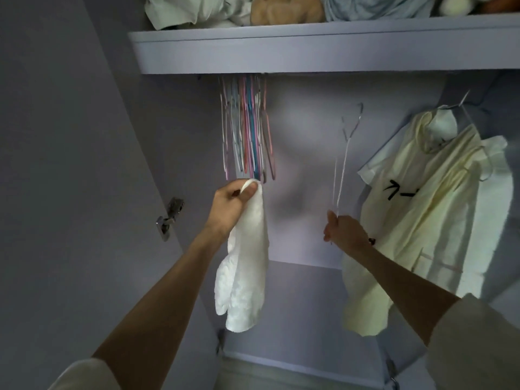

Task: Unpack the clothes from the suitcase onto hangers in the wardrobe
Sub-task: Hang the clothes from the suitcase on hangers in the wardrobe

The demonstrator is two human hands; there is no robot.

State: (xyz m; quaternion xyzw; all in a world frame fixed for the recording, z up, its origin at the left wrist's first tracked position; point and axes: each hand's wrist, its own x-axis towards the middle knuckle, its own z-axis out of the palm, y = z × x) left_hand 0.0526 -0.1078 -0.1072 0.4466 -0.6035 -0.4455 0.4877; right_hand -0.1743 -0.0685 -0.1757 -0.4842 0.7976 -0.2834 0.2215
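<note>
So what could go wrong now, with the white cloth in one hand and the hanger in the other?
The left hand only pinches the top of the white cloth, so it might slip and fall. The right hand holds the thin hanger by its lower end, so it could wobble or snag the cream shirt hanging right beside it.

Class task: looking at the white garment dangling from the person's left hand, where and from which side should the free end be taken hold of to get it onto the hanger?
Grip the white garment at its top edge, just beside the left hand, coming from the right: it hangs limp and bunched, so only the top gives a firm hold. The right hand holds the thin hanger on that side.
</note>
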